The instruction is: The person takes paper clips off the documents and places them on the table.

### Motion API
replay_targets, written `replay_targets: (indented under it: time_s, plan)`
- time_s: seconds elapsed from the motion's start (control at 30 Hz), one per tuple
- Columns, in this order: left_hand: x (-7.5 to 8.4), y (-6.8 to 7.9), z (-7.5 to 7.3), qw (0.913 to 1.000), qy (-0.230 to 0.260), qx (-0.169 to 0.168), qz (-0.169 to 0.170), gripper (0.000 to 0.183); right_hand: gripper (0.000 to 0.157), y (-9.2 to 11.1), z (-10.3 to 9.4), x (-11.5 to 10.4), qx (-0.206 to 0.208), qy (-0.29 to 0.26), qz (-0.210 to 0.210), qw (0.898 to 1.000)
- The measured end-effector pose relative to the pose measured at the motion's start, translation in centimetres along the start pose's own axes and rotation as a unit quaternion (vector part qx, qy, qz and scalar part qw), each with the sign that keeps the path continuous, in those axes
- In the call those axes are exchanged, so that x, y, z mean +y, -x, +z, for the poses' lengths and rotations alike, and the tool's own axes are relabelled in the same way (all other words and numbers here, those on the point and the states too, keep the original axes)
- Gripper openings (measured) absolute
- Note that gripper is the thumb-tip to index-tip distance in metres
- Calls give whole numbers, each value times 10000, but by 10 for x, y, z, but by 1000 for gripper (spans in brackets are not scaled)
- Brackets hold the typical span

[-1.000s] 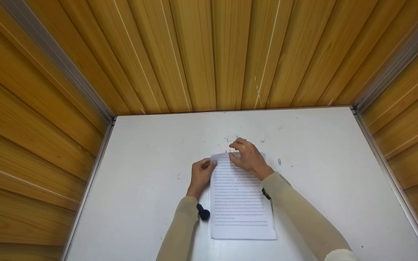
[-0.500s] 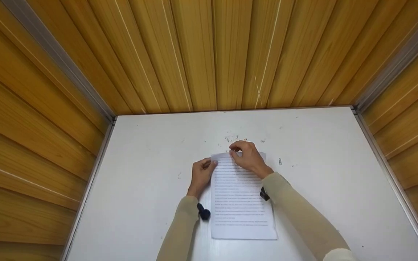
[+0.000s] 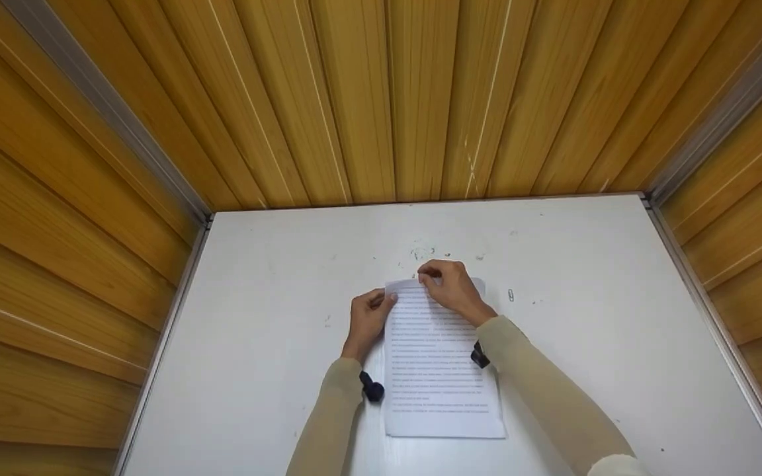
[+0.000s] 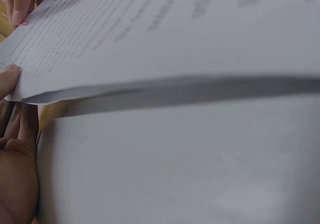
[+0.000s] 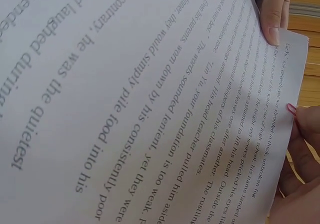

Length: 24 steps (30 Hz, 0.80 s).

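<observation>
A stack of printed paper sheets (image 3: 440, 370) lies in front of me, its top end raised. With thumb above and fingers beneath, my left hand (image 3: 368, 322) pinches the stack's left edge near the top corner. My right hand (image 3: 452, 285) is at the top edge, pinching a small red paper clip (image 5: 291, 108). In the right wrist view the clip's loop lies over the printed side at that edge; the rest is hidden by the thumb and fingers. The left wrist view shows the sheets lifted off the table, with the left thumb (image 4: 9, 79) on top.
A second paper clip (image 3: 510, 295) lies on the white table (image 3: 275, 317), right of the stack. Small dark marks (image 3: 423, 253) dot the tabletop beyond the paper. Wood-patterned walls (image 3: 414, 99) enclose the table at the back and both sides.
My right hand has closed its fingers at the paper's top edge and come slightly toward me, bringing the clip from above the edge onto it. The left hand has stayed put.
</observation>
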<state>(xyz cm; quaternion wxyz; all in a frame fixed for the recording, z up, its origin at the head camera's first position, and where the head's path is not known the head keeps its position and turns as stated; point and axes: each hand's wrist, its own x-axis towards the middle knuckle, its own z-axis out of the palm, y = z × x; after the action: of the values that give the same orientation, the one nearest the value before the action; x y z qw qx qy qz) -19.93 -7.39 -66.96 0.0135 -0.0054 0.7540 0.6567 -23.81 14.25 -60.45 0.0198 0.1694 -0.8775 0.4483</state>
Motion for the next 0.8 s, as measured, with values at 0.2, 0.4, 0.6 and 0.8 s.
replay_targets:
  time_s: [0.2,0.4,0.6,0.8]
  plan:
    - [0,1,0,10000,58,7,14,26,11,0,0,0,42,-99,143,9998]
    - [0,0,0,9999,133,-27,20,26,11,-1,0,1,47,-124,245,9996]
    - [0,0,0,9999,138,-49,74,26,11,-1,0,0,35,-125,281,9995]
    - [-1,0,0,9999,155,-28,37,26,11,-1,1,-1,26,-130,341,9993]
